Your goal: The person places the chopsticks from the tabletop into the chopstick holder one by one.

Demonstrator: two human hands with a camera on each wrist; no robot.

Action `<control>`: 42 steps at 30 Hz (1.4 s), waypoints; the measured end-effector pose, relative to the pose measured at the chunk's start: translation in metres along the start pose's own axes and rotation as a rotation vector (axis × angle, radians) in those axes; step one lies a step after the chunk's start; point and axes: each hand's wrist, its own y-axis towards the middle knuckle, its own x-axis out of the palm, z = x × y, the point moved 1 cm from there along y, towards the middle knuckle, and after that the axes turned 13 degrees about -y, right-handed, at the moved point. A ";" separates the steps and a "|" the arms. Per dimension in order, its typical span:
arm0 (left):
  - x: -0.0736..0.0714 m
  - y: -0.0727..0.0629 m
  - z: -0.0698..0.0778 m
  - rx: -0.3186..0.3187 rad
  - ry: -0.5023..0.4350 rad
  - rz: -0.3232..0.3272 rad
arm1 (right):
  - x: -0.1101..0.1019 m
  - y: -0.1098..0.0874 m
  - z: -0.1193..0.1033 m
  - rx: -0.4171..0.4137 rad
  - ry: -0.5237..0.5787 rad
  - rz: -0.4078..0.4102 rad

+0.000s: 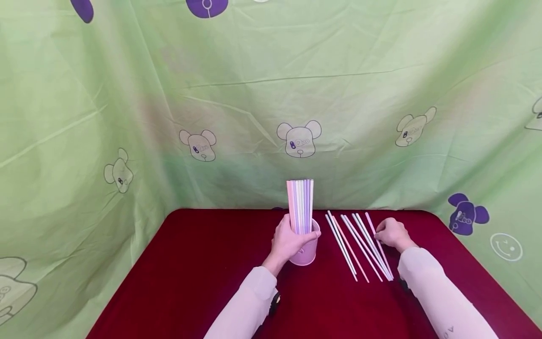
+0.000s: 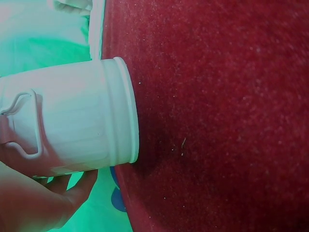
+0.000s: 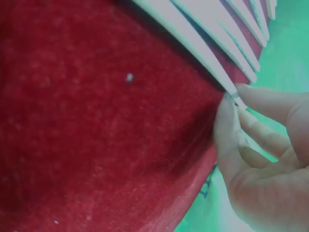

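Note:
Near the middle of the table my left hand holds a small pink bucket, its thumb lying across the front near the rim. Paper straws in pink, purple and white stand upright in a bundle in the bucket. The left wrist view shows the bucket's side with a small handle and fingers curled against it. To the right, my right hand pinches a pink straw, the outermost of a loose row. Thumb and finger meet round that straw close to its end in the right wrist view.
Several more straws, white and pink, lie side by side between the bucket and my right hand, some crossing at their near ends. Dark red cloth covers the table. A green printed curtain hangs behind and at both sides.

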 end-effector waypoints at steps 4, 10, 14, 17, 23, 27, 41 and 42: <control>0.000 -0.001 0.000 -0.003 -0.004 -0.004 | -0.002 -0.001 0.003 0.045 0.066 -0.029; -0.001 0.000 0.000 0.006 -0.001 0.000 | 0.001 0.001 0.008 0.114 0.357 -0.102; -0.001 0.000 -0.001 0.007 -0.005 -0.003 | 0.001 -0.003 0.011 0.126 0.430 -0.125; 0.000 -0.001 -0.001 0.001 -0.010 -0.007 | -0.003 -0.008 0.012 0.125 0.452 -0.115; 0.000 -0.002 0.000 -0.001 0.002 -0.008 | -0.014 -0.013 0.011 0.118 0.472 -0.070; -0.001 -0.001 0.001 0.001 0.006 0.000 | -0.023 -0.010 0.004 0.082 0.508 -0.022; -0.002 -0.003 0.008 -0.031 -0.003 -0.004 | -0.059 -0.010 -0.067 -0.075 0.544 0.192; -0.002 -0.002 0.009 -0.033 -0.005 -0.004 | -0.062 -0.010 -0.073 -0.095 0.550 0.211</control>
